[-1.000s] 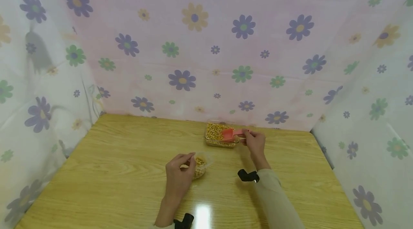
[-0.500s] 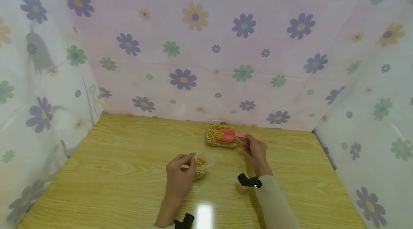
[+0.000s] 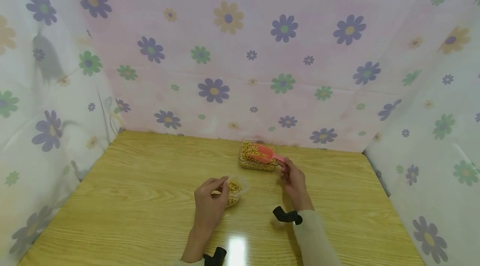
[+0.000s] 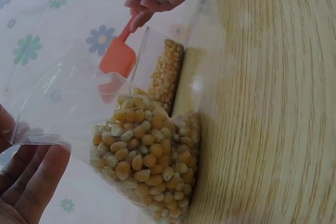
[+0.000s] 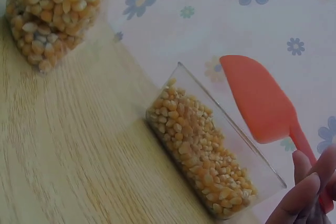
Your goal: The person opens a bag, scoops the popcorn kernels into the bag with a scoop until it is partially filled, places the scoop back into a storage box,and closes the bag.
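Observation:
My right hand (image 3: 296, 180) grips the handle of a red-orange scoop (image 5: 258, 100). The scoop's bowl is held above the rim of a clear rectangular container (image 5: 231, 121) of yellow corn kernels (image 5: 197, 145); some kernels seem to lie in the bowl in the head view. With thumb and fingers, my left hand (image 3: 211, 201) pinches the upper edge of a clear plastic bag (image 4: 58, 108). The bag stands on the table, its lower part filled with corn kernels (image 4: 144, 156), its mouth spread. In the head view, the left hand hides part of the bag.
The wood-grain table (image 3: 150, 187) carries the container near its back edge and the bag closer to me. A flower-patterned cloth (image 3: 247, 70) hangs behind the table and along both sides. Black wrist straps with camera mounts (image 3: 286, 216) sit on both wrists.
The right hand has come slightly nearer to me, and the scoop has changed its tilt, its handle now sloping down toward the hand. The left hand and bag stay nearly still.

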### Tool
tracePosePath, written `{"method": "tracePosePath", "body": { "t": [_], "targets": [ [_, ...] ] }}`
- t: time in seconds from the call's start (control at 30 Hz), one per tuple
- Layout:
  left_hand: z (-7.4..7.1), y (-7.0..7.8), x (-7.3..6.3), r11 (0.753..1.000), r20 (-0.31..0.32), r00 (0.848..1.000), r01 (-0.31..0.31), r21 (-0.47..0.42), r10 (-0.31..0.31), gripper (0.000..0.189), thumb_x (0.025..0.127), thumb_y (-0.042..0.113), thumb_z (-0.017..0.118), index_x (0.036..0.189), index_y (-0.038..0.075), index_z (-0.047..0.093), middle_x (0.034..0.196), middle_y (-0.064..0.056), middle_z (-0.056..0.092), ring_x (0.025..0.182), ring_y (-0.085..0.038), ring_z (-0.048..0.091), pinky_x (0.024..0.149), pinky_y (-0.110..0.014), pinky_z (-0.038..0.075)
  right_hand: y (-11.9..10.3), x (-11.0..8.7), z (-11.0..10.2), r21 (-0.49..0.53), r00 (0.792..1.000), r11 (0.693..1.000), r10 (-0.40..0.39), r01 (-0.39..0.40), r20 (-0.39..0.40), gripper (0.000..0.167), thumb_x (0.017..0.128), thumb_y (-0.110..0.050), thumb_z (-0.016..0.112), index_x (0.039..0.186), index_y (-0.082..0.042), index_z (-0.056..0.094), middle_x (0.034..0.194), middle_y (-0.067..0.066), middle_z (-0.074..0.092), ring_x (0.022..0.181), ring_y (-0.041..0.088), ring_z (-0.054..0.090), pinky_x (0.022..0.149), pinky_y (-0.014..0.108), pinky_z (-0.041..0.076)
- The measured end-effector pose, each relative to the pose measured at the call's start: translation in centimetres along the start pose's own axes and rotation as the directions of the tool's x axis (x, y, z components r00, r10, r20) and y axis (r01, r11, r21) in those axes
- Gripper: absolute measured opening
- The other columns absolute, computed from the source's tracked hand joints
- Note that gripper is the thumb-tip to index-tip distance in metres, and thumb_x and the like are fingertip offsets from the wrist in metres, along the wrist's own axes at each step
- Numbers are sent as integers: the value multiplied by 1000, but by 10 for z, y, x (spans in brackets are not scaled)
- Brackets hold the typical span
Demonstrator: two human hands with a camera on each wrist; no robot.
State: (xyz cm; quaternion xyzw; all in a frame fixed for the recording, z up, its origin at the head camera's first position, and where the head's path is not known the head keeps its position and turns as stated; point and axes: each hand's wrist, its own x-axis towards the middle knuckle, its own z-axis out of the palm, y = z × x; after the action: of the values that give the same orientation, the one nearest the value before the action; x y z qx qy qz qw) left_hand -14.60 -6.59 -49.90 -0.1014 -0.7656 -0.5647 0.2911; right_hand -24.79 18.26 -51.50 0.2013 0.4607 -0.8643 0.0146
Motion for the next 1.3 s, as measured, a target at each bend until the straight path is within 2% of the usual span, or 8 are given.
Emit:
{"method": "tracePosePath", "body": {
  "t": [0.23,0.43,0.63,0.97,1.17,1.3],
  "targets": [
    [0,2,-1,1000,-9,1000,-4,-16,4,17,93,-5,67,106,-4,78,84,-12,72,70,-11,67,51,-16,54,-2,-7,1,156,998,987,37,-43,43,24,107,-24,53,97,-13,72,82,-2,78,57,1,56,54,15,47],
    [1,4,-2,999,-17,1000,-15,-36,14,18,93,-5,67,106,0,79,84,-10,72,69,-17,68,52,-15,54,-6,-13,2,181,997,982,38,-50,70,24,107,-26,52,100,-13,70,84,-3,78,59,1,56,56,15,48],
    [0,2,0,1000,-3,1000,9,-8,-9,17,92,-6,68,104,-1,80,83,-6,72,70,-12,68,52,-17,55,-9,-23,8,214,994,975,40,-60,98,22,107,-26,52,103,-13,69,85,-1,78,59,2,57,57,15,48],
    [-1,2,2,1000,16,1000,11,-18,-11,17,92,-6,67,103,-4,79,83,-12,72,70,-12,68,51,-17,55,-3,-52,20,270,980,958,49,-101,192,25,109,-24,48,99,-12,68,83,0,78,57,1,59,58,15,49],
    [-2,4,3,1000,22,1000,20,-12,-20,16,92,-5,67,102,-3,79,82,-7,71,70,-11,68,51,-18,55,9,-75,21,268,977,957,60,-115,206,26,109,-24,48,104,-13,71,86,-1,78,59,0,58,60,15,49],
    [-3,6,4,999,29,999,41,5,-41,17,91,-4,68,102,0,80,82,-4,71,70,-10,67,52,-19,56,20,-89,18,274,975,952,78,-134,209,31,110,-24,47,99,-13,74,87,-2,78,59,0,57,60,15,49]
  ]
}}
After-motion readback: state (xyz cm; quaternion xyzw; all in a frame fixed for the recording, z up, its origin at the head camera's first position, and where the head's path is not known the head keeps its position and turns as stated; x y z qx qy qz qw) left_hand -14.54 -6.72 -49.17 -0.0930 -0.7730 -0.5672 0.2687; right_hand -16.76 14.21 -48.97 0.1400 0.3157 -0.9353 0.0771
